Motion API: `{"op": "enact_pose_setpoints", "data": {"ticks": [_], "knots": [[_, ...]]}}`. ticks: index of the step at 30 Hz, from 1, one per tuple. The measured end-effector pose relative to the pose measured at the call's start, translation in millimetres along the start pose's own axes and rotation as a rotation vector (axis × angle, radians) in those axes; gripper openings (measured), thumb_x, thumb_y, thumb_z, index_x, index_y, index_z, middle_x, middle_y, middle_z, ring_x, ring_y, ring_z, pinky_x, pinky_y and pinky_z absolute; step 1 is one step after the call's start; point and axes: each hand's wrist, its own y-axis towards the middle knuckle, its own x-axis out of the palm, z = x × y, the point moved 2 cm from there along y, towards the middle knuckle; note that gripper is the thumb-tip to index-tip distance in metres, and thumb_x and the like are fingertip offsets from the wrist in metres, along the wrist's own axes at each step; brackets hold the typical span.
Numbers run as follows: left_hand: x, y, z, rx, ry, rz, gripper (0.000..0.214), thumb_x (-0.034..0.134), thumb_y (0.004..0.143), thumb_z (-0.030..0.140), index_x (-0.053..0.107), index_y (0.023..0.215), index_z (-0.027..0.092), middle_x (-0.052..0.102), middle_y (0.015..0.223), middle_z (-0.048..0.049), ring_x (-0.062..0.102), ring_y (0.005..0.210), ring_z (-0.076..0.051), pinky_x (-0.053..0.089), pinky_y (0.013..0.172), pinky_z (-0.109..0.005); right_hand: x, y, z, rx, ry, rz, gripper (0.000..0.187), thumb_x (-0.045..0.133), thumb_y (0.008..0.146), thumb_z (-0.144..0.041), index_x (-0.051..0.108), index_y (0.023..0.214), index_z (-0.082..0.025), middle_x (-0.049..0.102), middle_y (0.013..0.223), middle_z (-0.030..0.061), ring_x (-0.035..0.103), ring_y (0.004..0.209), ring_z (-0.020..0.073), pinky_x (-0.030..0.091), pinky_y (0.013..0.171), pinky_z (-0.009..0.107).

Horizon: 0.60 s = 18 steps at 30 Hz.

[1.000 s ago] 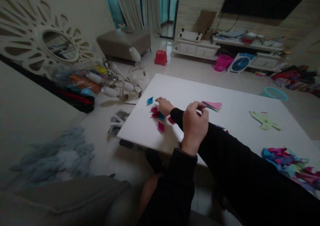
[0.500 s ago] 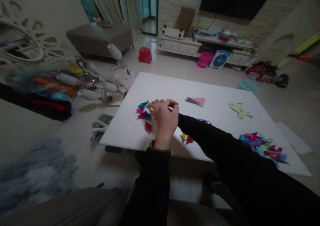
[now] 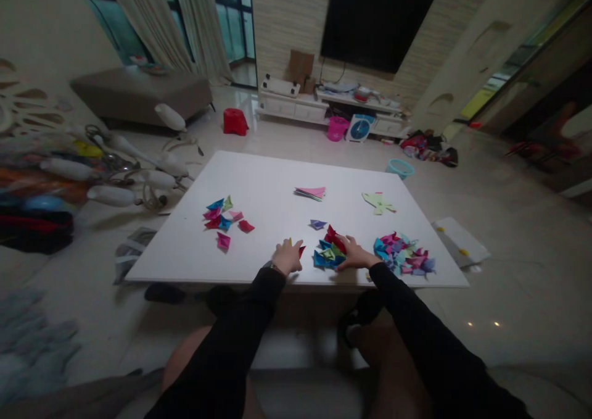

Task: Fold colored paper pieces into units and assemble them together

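Note:
On the white table [image 3: 259, 178], my left hand [image 3: 287, 256] is curled over red and yellow folded paper pieces [image 3: 301, 252], which show between its thumb and fingers. My right hand [image 3: 355, 253] has its thumb and fingers apart at the right edge of a small heap of folded paper [image 3: 329, 253] in blue, green and red. Its fingertips touch the red paper; the heap's near right side is partly hidden. A purple folded piece [image 3: 317, 224] lies just beyond. To the left is a loose group of coloured folded pieces [image 3: 224, 223]; right of my right hand is a bigger colourful pile [image 3: 404, 255].
Farther back on the table lie a pink-topped stack of folded paper [image 3: 311, 193] and a pale green paper shape [image 3: 379, 202]. A lamp with white shades [image 3: 139, 178] stands by the left edge. A turquoise basket [image 3: 400, 168] and a red stool [image 3: 235, 121] are on the floor.
My hands were together by the left group; now they are apart, nearer the table's front middle. My right arm no longer covers the heap. A pink and a red piece show beside the left group. The view has turned right.

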Motion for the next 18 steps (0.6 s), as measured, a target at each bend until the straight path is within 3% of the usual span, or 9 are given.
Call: {"op": "enact_pose_setpoints", "data": {"ticks": [3,9,14,18], "knots": [[14.6,8,11,0.039,0.002,0.017,0.099,0.082,0.072,0.031,0.033,0.158,0.028,0.041,0.152,-0.0211,0.039,0.140,-0.041,0.039,0.108,-0.051,16,12,-21,-0.062,-0.049,0.008,0.123,0.097,0.049,-0.039,0.036,0.156,-0.029,0.028,0.157,0.0191,0.044,0.136,0.0397,0.031,0.113,0.057],[32.5,21,30,0.175,-0.035,0.085,0.124,0.090,0.058,0.030,0.022,0.161,0.029,0.028,0.158,-0.0196,0.033,0.142,-0.043,0.035,0.112,-0.052,33,29,-54,-0.121,-0.077,0.130,0.074,0.081,0.071,-0.024,0.055,0.139,-0.019,0.047,0.138,0.0192,0.050,0.118,0.0336,0.041,0.100,0.044],[37.5,21,38,0.143,-0.038,0.259,0.076,0.068,0.078,0.018,0.042,0.150,0.025,0.044,0.142,-0.0145,0.046,0.123,-0.031,0.040,0.107,-0.043,36,37,-67,-0.192,-0.019,0.167,0.044,0.066,0.079,-0.009,0.065,0.123,-0.014,0.055,0.123,0.0156,0.057,0.107,0.0249,0.044,0.096,0.035],[32.1,18,33,0.108,-0.033,0.274,0.064,0.064,0.081,0.016,0.048,0.143,0.023,0.047,0.136,-0.0132,0.047,0.120,-0.030,0.043,0.104,-0.041,32,40,-74,-0.232,0.042,0.226,0.028,0.058,0.081,-0.004,0.066,0.107,-0.012,0.057,0.115,0.0141,0.057,0.104,0.0231,0.045,0.094,0.034]]}}
